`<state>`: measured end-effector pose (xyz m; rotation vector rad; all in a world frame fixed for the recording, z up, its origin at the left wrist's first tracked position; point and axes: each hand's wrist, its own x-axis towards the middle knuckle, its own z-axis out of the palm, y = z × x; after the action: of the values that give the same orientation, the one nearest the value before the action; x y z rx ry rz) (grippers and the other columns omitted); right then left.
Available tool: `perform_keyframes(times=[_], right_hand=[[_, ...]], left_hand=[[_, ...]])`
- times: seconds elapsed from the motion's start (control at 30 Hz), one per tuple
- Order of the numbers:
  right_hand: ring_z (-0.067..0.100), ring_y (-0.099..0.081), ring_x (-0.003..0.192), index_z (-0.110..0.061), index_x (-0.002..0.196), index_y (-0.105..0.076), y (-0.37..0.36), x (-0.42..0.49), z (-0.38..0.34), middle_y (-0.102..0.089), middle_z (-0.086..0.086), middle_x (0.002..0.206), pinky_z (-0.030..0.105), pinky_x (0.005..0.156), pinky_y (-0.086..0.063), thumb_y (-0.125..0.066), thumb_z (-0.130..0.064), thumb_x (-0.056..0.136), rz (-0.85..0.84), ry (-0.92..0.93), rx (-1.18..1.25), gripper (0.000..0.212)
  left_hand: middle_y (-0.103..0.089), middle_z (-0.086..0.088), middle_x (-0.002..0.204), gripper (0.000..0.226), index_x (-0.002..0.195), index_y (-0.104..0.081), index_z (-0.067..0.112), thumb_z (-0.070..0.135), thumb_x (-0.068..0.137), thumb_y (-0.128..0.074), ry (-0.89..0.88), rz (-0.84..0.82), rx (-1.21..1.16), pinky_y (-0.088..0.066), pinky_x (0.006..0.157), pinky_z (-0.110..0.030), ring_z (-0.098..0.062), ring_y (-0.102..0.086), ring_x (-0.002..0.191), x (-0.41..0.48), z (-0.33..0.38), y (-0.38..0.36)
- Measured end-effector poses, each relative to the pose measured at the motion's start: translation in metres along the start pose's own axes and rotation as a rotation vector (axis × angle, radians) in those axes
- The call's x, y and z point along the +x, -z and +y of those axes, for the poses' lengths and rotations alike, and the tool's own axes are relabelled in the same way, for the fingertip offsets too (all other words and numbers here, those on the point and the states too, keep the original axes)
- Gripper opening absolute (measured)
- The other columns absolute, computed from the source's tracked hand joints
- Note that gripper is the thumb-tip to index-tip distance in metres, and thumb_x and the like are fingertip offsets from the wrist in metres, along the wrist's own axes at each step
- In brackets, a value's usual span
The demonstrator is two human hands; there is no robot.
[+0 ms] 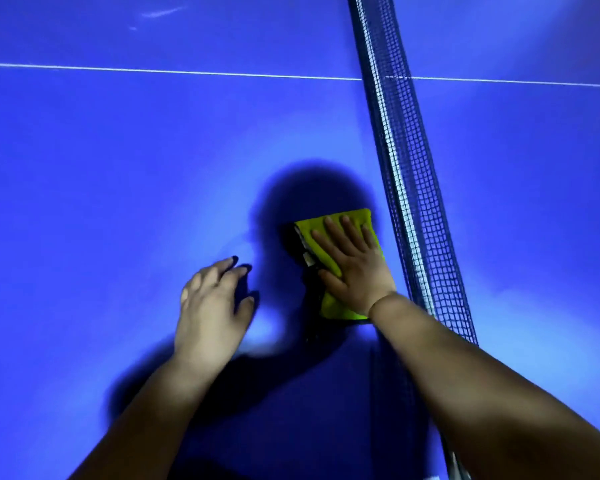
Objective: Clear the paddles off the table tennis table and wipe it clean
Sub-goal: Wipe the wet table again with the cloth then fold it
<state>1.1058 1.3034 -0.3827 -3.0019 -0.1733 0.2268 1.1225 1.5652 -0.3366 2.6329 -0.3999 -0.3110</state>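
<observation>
Bare forearms [482, 393], left hand [212, 306], right hand [352, 268]

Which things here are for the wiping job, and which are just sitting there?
For the job: yellow-green cloth; right hand pressing flat on it; blue table.
Just there: net; white line; left hand touching the table, holding nothing. No paddles in view.
</observation>
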Motion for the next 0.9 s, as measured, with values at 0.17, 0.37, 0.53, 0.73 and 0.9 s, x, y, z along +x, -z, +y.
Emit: perform_keyframes(times=[0.17, 0.37, 0.53, 0.73, 0.9], right_hand=[[0.033, -0.015, 0.147, -0.030, 0.151, -0.026, 0.017, 0.041, 0.068, -0.024, 0.003, 0.159, 0.050, 0.117, -0.007, -0.034, -0.052, 0.085, -0.021, -0.057, -0.012, 0.070], [0.029, -0.005, 0.149, -0.030, 0.151, -0.011, 0.018, 0.067, 0.085, -0.012, 0.003, 0.162, 0.046, 0.119, 0.000, -0.019, -0.056, 0.083, 0.007, -0.182, -0.061, 0.073], [0.028, 0.008, 0.149, -0.033, 0.151, 0.001, 0.014, 0.065, 0.033, 0.003, 0.003, 0.162, 0.045, 0.118, 0.008, -0.007, -0.059, 0.077, -0.034, -0.295, -0.055, 0.079], [0.042, -0.027, 0.141, -0.022, 0.148, -0.034, -0.005, 0.058, -0.075, -0.032, 0.016, 0.154, 0.060, 0.111, -0.020, -0.030, -0.056, 0.083, -0.041, -0.088, -0.106, 0.074], [0.041, -0.025, 0.143, -0.027, 0.147, -0.038, -0.015, 0.051, -0.169, -0.032, 0.013, 0.155, 0.053, 0.113, -0.008, -0.039, -0.058, 0.080, -0.001, 0.086, -0.065, 0.074]], left_hand=[[-0.054, 0.000, 0.130, 0.055, 0.122, -0.060, 0.020, 0.043, 0.076, -0.042, 0.078, 0.086, -0.084, -0.029, 0.103, -0.036, -0.024, -0.044, 0.119, 0.036, 0.016, -0.016], [-0.054, -0.001, 0.129, 0.049, 0.122, -0.060, 0.017, 0.029, 0.074, -0.054, 0.132, 0.152, -0.139, -0.030, 0.105, -0.038, -0.024, -0.043, 0.120, 0.033, 0.005, -0.015], [-0.054, -0.002, 0.129, 0.048, 0.120, -0.062, 0.018, 0.031, 0.074, -0.055, 0.227, 0.162, -0.114, -0.029, 0.104, -0.037, -0.024, -0.044, 0.120, 0.007, -0.029, -0.004], [-0.057, 0.000, 0.127, 0.046, 0.117, -0.064, 0.021, 0.035, 0.075, -0.054, 0.280, 0.174, -0.107, -0.030, 0.103, -0.038, -0.022, -0.045, 0.119, -0.027, -0.069, 0.022], [-0.057, 0.000, 0.126, 0.046, 0.116, -0.064, 0.020, 0.035, 0.074, -0.052, 0.334, 0.213, -0.115, -0.029, 0.102, -0.038, -0.023, -0.044, 0.119, -0.058, -0.106, 0.046]])
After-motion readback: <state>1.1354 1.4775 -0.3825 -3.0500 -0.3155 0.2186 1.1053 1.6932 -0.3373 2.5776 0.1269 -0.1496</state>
